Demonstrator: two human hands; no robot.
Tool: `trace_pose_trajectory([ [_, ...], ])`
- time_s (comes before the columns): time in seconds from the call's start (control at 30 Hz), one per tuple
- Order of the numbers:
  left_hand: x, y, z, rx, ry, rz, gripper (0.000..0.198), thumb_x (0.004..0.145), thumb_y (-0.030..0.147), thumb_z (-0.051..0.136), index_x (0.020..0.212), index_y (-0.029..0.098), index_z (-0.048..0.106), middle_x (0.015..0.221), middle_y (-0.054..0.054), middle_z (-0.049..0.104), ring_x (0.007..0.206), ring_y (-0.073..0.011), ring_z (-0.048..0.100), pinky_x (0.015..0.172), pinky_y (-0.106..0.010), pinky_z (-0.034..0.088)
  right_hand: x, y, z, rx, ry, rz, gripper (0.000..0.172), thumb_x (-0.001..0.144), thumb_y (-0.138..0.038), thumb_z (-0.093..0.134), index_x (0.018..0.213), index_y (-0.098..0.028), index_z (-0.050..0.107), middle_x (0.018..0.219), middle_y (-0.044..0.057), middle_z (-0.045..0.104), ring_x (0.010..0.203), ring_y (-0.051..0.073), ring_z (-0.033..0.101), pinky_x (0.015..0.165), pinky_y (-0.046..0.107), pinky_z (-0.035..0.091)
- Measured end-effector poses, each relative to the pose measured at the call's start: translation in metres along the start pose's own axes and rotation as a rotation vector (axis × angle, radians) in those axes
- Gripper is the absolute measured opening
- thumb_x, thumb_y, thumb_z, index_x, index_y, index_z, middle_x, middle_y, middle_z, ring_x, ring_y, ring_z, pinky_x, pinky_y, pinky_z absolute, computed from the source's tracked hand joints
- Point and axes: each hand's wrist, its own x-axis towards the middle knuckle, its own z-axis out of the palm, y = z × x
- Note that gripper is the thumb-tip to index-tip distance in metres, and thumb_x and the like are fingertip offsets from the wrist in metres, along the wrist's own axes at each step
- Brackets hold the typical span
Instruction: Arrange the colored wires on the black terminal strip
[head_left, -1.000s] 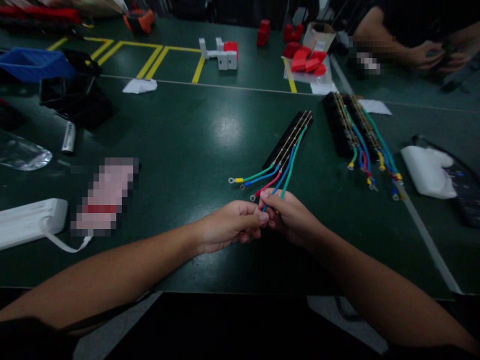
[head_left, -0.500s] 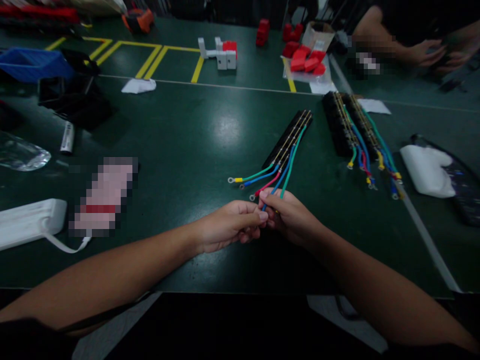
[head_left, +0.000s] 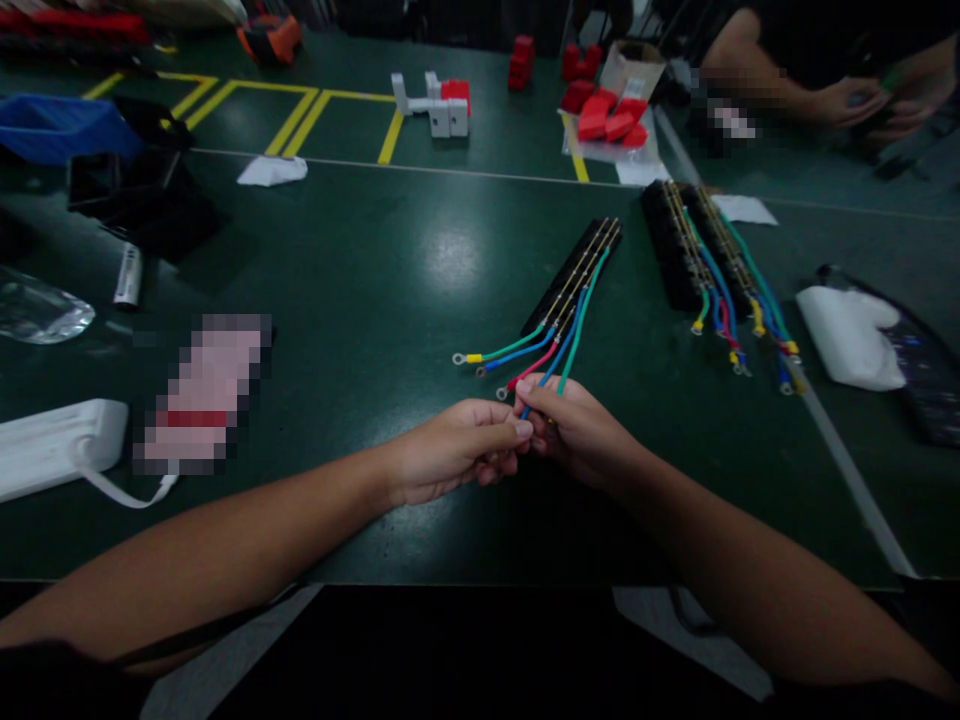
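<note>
A long black terminal strip [head_left: 570, 275] lies slantwise on the dark green table [head_left: 360, 280], with green, blue and red wires [head_left: 555, 350] running from it toward me. My right hand [head_left: 581, 430] is closed on the near ends of a blue and a green wire. My left hand [head_left: 457, 450] is curled beside it, its fingertips pinched against the same wire ends. Three other wires with ring terminals [head_left: 480, 362] lie loose on the table just left of my hands.
Two more wired black strips [head_left: 701, 250] lie to the right, next to a white cloth [head_left: 851, 335]. Red parts [head_left: 611, 115] and a white and red block [head_left: 442, 105] sit far back. A white device [head_left: 56, 445], black trays [head_left: 142, 195] and a blue bin [head_left: 60, 125] stand left. Another person's hands [head_left: 870, 100] work at top right.
Both hands stay pinched on the wire ends. The view has shifted slightly, nothing else has moved.
</note>
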Motion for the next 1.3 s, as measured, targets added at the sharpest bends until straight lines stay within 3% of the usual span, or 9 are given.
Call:
trace_pose_trajectory([
  [0.7,-0.0004,-0.0001,0.0007,-0.030,-0.008,0.021,0.021,0.089,0.034,0.064,0.083,0.014,0.060,0.066,0.003,0.056,0.053,-0.0031,0.045,0.044,-0.015,0.030,-0.0001,-0.0006,0.0009,0.005,-0.007,-0.006,0.028,0.084,-0.038,0.061,0.066,-0.017,0.057,0.047,-0.005,0.049,0.039,0.006,0.042,0.040,0.018,0.030],
  [1.3,-0.0001,-0.0005,0.0016,-0.029,0.019,0.024,0.024,0.086,0.035,0.067,0.084,0.013,0.060,0.072,0.002,0.056,0.057,-0.0034,0.046,0.046,-0.016,0.029,-0.0001,-0.0003,0.0013,-0.008,0.015,-0.002,0.030,0.084,-0.039,0.061,0.065,-0.017,0.053,0.052,-0.004,0.051,0.041,0.006,0.044,0.040,0.019,0.031],
])
